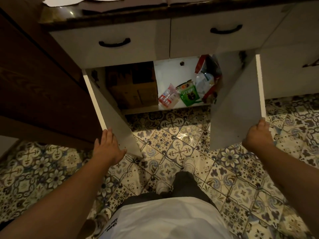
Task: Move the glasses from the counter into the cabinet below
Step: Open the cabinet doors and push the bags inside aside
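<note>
The left hand [108, 145] rests on the bottom corner of the left door [112, 116], fingers fairly straight along its outer edge and thumb on its inner face, so it is holding the panel lightly rather than clenching it. The right hand [258, 135] grips the bottom corner of the right door [236, 100], its fingers curled round the edge. Both doors stand swung wide toward the person, and the cabinet [172, 75] lies open between and beyond the two hands. Inside, nearer the left hand, sits a box [133, 90]; nearer the right hand, on the white floor of the cabinet, lie several packets [189, 94] and a bag [207, 78] leaning against the wall. Above the opening are two drawers [120, 47] with dark handles, and past them the counter [120, 16], dim and mostly out of frame; no glasses can be made out on the part that shows. Patterned tiles [181, 144] cover the ground under both arms, with the person's shoe [189, 163] between the hands.
</note>
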